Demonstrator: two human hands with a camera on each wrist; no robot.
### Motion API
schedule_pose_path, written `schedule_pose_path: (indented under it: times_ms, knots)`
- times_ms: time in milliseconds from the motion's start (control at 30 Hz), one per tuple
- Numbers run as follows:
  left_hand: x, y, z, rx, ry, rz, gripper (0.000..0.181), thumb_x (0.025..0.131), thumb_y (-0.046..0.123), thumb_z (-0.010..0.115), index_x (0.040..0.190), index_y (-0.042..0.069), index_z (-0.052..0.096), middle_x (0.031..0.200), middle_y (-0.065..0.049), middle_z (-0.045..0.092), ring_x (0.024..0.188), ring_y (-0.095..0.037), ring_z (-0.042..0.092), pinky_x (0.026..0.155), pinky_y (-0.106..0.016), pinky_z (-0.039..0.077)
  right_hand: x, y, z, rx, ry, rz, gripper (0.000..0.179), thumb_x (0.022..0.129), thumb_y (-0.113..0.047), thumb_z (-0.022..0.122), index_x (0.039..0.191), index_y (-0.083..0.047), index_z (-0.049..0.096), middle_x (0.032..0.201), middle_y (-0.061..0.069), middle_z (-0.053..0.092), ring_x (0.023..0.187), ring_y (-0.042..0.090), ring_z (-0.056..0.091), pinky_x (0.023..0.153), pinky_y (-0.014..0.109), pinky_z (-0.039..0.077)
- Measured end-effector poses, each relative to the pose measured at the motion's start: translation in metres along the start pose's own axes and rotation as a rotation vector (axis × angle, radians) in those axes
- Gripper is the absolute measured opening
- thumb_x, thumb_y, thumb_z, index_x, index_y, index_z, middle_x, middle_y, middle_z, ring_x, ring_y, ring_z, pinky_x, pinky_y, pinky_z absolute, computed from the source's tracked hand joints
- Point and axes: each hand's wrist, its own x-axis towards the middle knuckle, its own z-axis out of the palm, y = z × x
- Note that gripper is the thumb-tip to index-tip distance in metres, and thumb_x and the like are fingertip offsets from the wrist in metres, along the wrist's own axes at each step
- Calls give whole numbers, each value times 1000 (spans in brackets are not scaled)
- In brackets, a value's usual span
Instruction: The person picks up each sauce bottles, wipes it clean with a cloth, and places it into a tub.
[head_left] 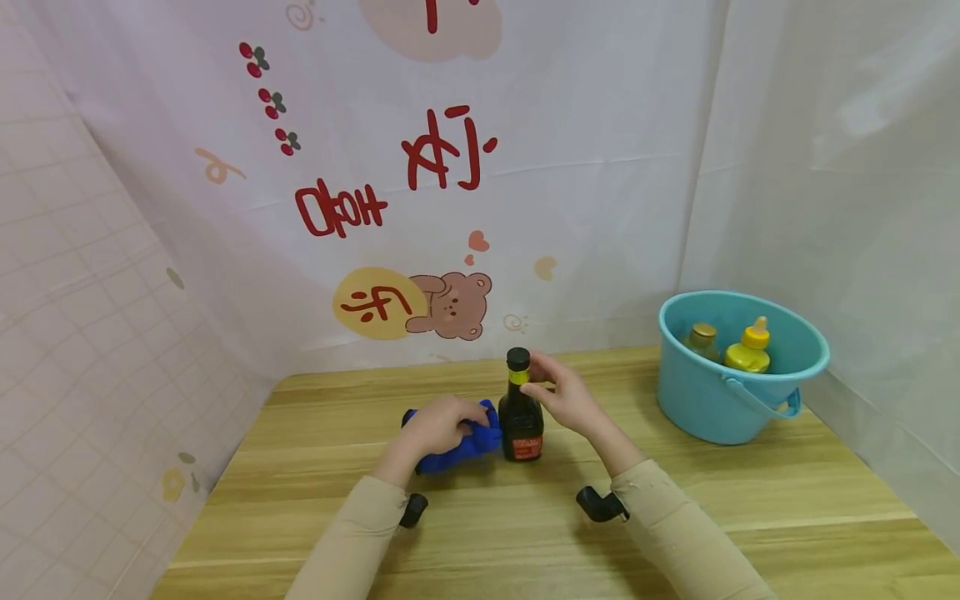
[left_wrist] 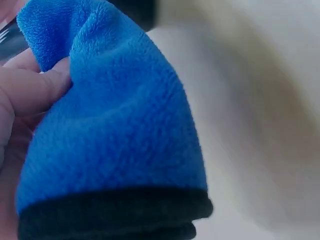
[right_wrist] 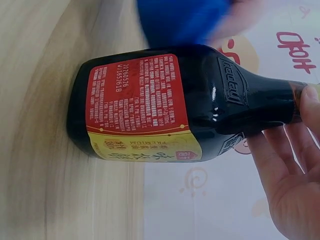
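Note:
A dark sauce bottle with a black cap and a red and yellow label stands upright on the wooden table. My right hand holds it by the neck, thumb on the near side and fingers behind. My left hand pinches a blue cloth with dark edging, bunched between thumb and fingers. In the head view the cloth meets the left side of the bottle; the right wrist view shows it blurred against the bottle's body.
A light blue bucket with a handle stands at the right of the table. Inside are a yellow bottle with a pointed tip and a jar with a gold lid. A printed white curtain hangs behind.

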Motion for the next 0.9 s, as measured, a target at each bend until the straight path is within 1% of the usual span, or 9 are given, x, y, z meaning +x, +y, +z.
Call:
schedule_pose_path:
  times_ms: [67, 133, 233, 300, 367, 500, 667, 767, 900]
  knots:
    - [0, 1, -13, -36, 60, -19, 28, 87, -10, 64, 103, 10, 76, 110, -5, 72, 108, -24, 66, 96, -42, 50, 1, 1, 0, 1, -3, 3, 48, 94, -3, 66, 140, -4, 53, 112, 14, 69, 101, 30, 64, 86, 51, 53]
    - [1, 4, -25, -63, 144, -21, 27, 88, -10, 65, 103, 10, 77, 115, -6, 71, 112, -26, 64, 99, -44, 49, 1, 1, 1, 2, -5, 7, 48, 94, -3, 66, 140, -4, 53, 113, 14, 69, 102, 30, 64, 87, 51, 53]
    - [3, 9, -39, -98, 283, -1, 27, 88, -9, 65, 104, 9, 77, 121, -9, 69, 117, -29, 61, 102, -45, 45, 0, 1, 1, 10, -6, 11, 48, 94, -2, 66, 140, -4, 53, 113, 14, 69, 102, 31, 64, 87, 51, 53]
    - [5, 14, -44, -92, 368, 29, 27, 87, -10, 66, 103, 9, 77, 121, -9, 69, 117, -29, 61, 102, -47, 44, 0, 2, 1, 11, -4, 5, 47, 94, -2, 66, 139, -3, 54, 114, 15, 69, 103, 31, 64, 86, 51, 54]
    - [7, 18, -46, -84, 419, 64, 27, 87, -10, 67, 104, 9, 77, 121, -10, 69, 117, -30, 60, 102, -48, 43, 0, 2, 1, 11, -1, -2, 46, 93, -2, 66, 138, -3, 54, 114, 16, 69, 102, 32, 64, 86, 50, 54]
    - [11, 26, -46, -59, 469, 111, 27, 86, -11, 67, 102, 9, 77, 119, -10, 70, 116, -29, 61, 101, -47, 44, 0, 1, 0, 10, 2, -14, 46, 93, -2, 67, 138, -3, 55, 114, 16, 69, 103, 32, 64, 86, 51, 54]
    - [14, 28, -37, -63, 508, 96, 28, 85, -10, 68, 101, 10, 78, 120, -10, 69, 112, -31, 61, 93, -46, 50, 1, 2, 0, 10, -10, -1, 47, 94, -3, 66, 140, -5, 54, 116, 15, 68, 104, 32, 64, 87, 50, 53]
    - [15, 29, -32, -65, 516, 90, 27, 85, -10, 68, 101, 10, 78, 122, -11, 69, 110, -33, 60, 91, -47, 51, 1, 3, 0, 8, -12, -1, 47, 94, -2, 66, 140, -5, 54, 115, 15, 68, 104, 32, 64, 87, 50, 54]
    - [17, 29, -27, -59, 510, 79, 27, 85, -10, 68, 100, 11, 78, 121, -10, 69, 109, -32, 61, 90, -47, 51, 1, 2, 0, 9, -8, -4, 47, 94, -2, 66, 139, -4, 54, 115, 16, 68, 104, 33, 64, 86, 49, 54]
